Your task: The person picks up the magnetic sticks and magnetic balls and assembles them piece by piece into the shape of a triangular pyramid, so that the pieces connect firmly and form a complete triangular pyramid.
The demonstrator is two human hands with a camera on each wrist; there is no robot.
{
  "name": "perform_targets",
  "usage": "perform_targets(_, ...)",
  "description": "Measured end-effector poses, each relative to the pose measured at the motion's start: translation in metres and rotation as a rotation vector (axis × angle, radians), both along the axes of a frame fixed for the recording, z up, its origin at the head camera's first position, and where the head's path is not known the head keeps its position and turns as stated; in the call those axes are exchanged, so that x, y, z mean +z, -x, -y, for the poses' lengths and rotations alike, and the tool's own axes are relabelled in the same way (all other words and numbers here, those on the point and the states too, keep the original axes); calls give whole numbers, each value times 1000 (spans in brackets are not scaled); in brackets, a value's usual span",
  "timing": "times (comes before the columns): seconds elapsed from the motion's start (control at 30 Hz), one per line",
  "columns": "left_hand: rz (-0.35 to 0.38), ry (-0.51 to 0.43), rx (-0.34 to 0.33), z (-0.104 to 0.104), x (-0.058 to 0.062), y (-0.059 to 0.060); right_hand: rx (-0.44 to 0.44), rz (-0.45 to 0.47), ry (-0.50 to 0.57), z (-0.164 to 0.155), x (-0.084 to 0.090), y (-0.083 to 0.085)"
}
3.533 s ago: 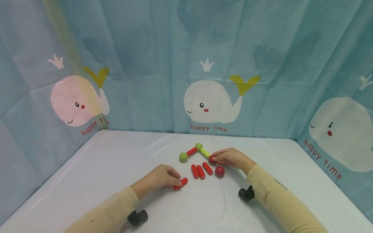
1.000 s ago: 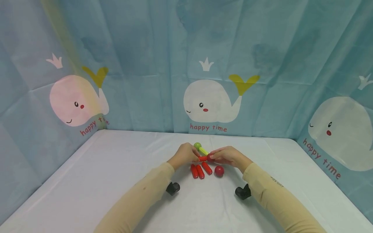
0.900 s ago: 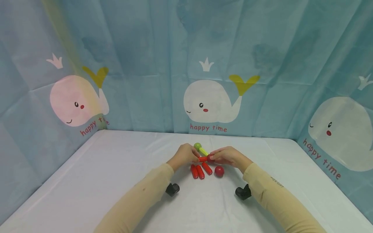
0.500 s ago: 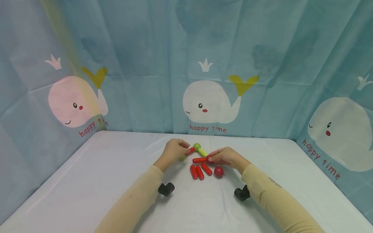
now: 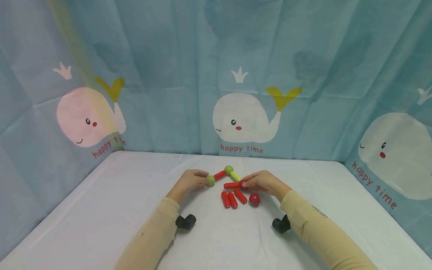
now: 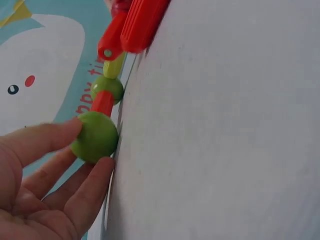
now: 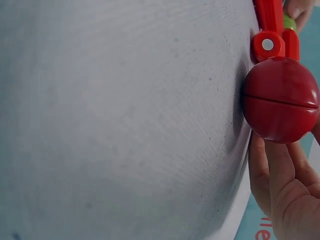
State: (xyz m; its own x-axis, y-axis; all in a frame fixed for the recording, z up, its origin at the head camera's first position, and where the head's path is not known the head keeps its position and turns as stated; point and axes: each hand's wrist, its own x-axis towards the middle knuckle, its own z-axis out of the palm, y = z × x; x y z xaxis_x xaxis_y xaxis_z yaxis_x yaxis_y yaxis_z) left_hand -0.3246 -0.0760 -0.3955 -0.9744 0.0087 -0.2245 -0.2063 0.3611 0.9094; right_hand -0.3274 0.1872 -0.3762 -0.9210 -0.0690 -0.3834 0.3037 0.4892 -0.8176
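My left hand point(image 5: 189, 182) pinches a green ball point(image 6: 95, 137) between thumb and fingertips. From that ball a red rod point(image 5: 220, 175) runs to a second green ball point(image 5: 228, 170). A yellow rod point(image 5: 235, 176) leads on from there to a red ball point(image 5: 242, 183), gripped by the fingers of my right hand point(image 5: 264, 181). Another red rod point(image 5: 231, 185) points left from this red ball, its far end free, with a gap to the left-hand green ball. In the right wrist view a loose red ball point(image 7: 280, 100) covers part of the right hand.
Nearer to me, three loose red rods point(image 5: 232, 200) lie on the white tabletop point(image 5: 222, 240), beside the loose red ball. Black wrist cameras point(image 5: 185, 222) sit under both sleeves. A blue whale-print curtain point(image 5: 168, 112) stands behind the table.
My left hand brought a red rod to the right-hand red ball, let it go there, then moved left and took hold of the green ball. The right hand has stayed nearly still.
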Motion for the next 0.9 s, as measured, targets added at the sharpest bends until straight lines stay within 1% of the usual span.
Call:
perform_targets(0.07, -19, 16, 1, -1, -3, -1, -3, 4, -1, 0, 0, 0)
perform_targets(0.2, -36, 57, 4, -3, -6, -1, -1, 8, 2, 2, -1, 2)
perform_targets(0.4, -14, 47, 17, -7, -5, 0, -32, 18, 11, 4, -1, 3)
perform_targets(0.5, -9, 64, 21, -8, -4, -1, -45, 14, 14, 6, -1, 1)
perform_targets(0.7, -6, 70, 18, -10, -3, -3, -74, 6, 8, 10, 0, -3)
perform_targets(0.9, 9, 77, 16, -12, -2, -4, -91, -1, 10, 11, -3, -2)
